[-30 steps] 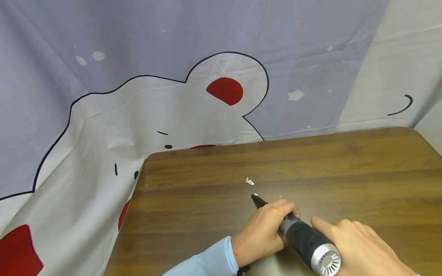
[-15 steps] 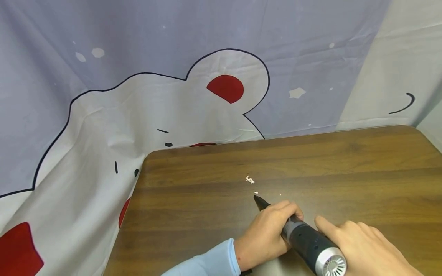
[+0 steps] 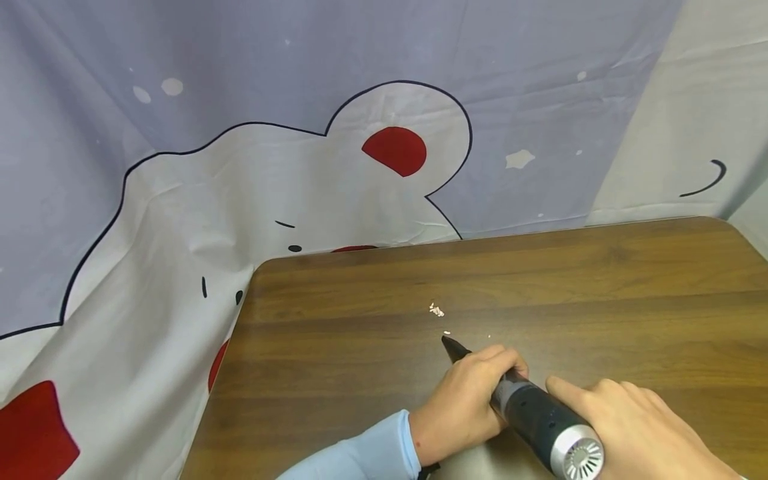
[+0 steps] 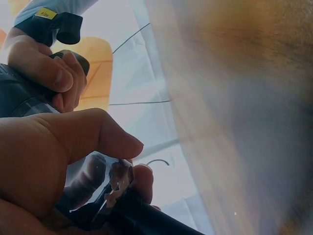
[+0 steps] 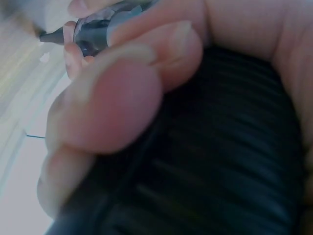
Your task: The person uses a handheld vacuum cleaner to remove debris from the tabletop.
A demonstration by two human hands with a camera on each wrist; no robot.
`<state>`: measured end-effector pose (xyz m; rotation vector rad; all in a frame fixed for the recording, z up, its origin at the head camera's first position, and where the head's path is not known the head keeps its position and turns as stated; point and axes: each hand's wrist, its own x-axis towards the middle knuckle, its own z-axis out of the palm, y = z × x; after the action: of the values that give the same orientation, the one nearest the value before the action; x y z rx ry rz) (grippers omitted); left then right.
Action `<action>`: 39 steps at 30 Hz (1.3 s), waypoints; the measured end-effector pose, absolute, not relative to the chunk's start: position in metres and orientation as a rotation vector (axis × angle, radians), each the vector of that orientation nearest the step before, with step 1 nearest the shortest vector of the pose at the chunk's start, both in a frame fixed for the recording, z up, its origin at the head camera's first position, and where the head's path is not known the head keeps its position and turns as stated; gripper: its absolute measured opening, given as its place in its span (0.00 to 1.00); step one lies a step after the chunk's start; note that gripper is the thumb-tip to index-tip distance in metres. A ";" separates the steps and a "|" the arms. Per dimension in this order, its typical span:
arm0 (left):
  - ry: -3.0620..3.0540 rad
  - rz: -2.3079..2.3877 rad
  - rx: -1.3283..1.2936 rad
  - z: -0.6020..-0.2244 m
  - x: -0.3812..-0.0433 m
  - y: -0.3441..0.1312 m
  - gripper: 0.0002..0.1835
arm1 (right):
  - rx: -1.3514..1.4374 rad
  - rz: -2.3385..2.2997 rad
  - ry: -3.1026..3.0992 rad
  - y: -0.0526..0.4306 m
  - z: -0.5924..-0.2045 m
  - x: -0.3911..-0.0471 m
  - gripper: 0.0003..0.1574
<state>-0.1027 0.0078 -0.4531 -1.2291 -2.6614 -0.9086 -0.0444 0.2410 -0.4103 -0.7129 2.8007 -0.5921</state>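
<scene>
Both hands hold a black and silver handheld vacuum cleaner [image 3: 537, 423], tilted so its narrow black nozzle [image 3: 454, 348] reaches down to the wooden table. My left hand [image 3: 462, 407] grips the front part, around the clear dust cup [image 4: 80, 169]; pale bits show inside it in the left wrist view. My right hand [image 3: 636, 427] grips the ribbed black handle [image 5: 234, 137] farther back. Right by the nozzle tip lies a small white scrap [image 3: 447, 333]. A little pile of white scraps [image 3: 436, 311] lies just beyond it.
The brown wooden table [image 3: 336, 300] ends at a printed curtain [image 3: 270, 180] along its back and left. One tiny white speck [image 3: 489, 336] lies right of the nozzle. A pale blue sleeve [image 3: 360, 450] covers the left forearm.
The nozzle tip has shifted slightly right and back from the nearest white scrap, which it overlapped a second ago. Both hands keep their hold; the head view has tilted down slightly less.
</scene>
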 end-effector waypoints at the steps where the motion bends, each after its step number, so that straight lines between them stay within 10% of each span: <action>1: -2.662 -0.909 -1.230 -0.453 -0.103 0.008 0.27 | -0.706 -0.595 2.795 0.241 -0.410 -0.045 0.33; 39: -2.672 -0.919 -1.210 -0.459 -0.120 0.007 0.31 | -0.660 -0.523 3.018 0.228 -0.414 -0.050 0.26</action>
<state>-0.1196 0.0067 -0.4586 -1.2101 -2.6716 -0.9194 -0.0502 0.2281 -0.4145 -0.6603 3.0182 -0.5231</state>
